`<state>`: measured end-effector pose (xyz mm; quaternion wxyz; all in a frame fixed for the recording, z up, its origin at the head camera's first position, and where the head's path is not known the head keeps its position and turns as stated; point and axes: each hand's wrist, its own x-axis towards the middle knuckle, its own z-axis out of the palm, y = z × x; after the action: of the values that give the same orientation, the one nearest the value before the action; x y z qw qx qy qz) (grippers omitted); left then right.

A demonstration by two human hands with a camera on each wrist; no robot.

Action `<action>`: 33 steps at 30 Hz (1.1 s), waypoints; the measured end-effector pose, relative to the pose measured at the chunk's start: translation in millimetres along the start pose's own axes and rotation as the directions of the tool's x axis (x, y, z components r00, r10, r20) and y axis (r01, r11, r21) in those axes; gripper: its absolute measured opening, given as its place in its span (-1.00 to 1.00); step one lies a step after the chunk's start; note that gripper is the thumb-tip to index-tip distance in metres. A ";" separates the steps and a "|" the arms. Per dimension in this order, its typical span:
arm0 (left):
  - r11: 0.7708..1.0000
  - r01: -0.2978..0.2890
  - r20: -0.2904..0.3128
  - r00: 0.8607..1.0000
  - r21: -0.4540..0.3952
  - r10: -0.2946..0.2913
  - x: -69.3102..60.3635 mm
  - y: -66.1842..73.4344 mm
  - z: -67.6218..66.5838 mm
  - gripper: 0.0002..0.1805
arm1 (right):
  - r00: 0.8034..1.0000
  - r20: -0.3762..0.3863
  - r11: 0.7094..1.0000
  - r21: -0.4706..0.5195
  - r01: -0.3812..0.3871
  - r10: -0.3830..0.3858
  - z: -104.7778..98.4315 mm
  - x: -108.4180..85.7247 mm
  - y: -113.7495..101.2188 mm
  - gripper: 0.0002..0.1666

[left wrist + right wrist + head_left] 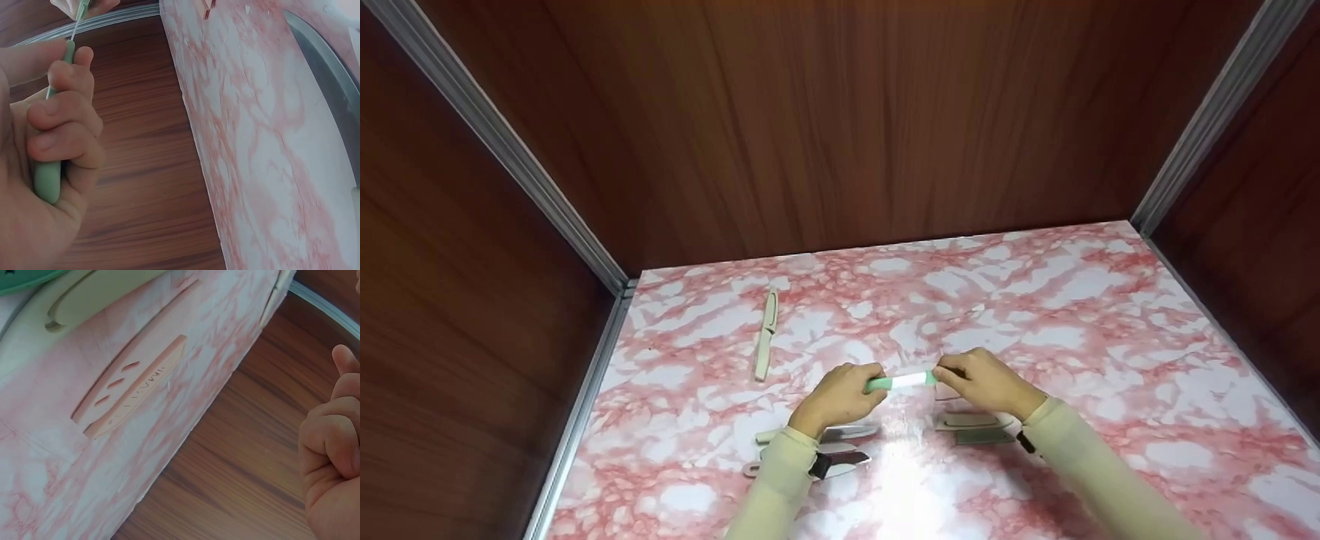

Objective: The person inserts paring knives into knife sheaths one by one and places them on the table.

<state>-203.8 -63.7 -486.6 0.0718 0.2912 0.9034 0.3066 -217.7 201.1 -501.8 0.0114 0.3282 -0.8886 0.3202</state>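
Observation:
My left hand [842,394] curls round the green handle [879,384] of a small knife, whose thin pale blade [910,380] points right. At the blade's other end, my right hand [982,379] pinches a green piece [932,377], perhaps a sheath. The left wrist view has the handle [48,180] in curled fingers and the blade's edge-on line reaching the green piece [84,8]. How far the blade sits inside cannot be told. In the right wrist view, my right hand [334,444] shows curled fingers, with the held piece hidden.
A cream knife-shaped piece [766,337] lies back left. Several knives, including a dark-bladed one [847,458], lie by my left forearm. Below my right hand are cream [973,421], green [984,436] and pink [129,394] sheaths. Wooden panels [847,135] surround the marbled table.

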 end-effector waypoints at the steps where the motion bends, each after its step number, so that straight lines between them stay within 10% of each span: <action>1: 1.000 -0.003 -0.004 1.000 0.004 0.003 0.2 0.2 0.4 -0.91 | 1.000 -0.001 1.000 -0.002 -0.001 0.001 -0.2 -0.2 -0.2 -0.71; 33: 1.000 -0.010 -0.013 1.000 0.005 0.010 3.1 0.9 -2.3 -0.94 | 0.998 0.052 1.000 0.015 -0.020 0.019 -4.9 8.4 -7.1 -0.65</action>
<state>-206.6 -62.5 -484.1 0.0638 0.2940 0.9030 0.3067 -221.0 194.9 -492.0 -0.0172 0.3278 -0.8893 0.3185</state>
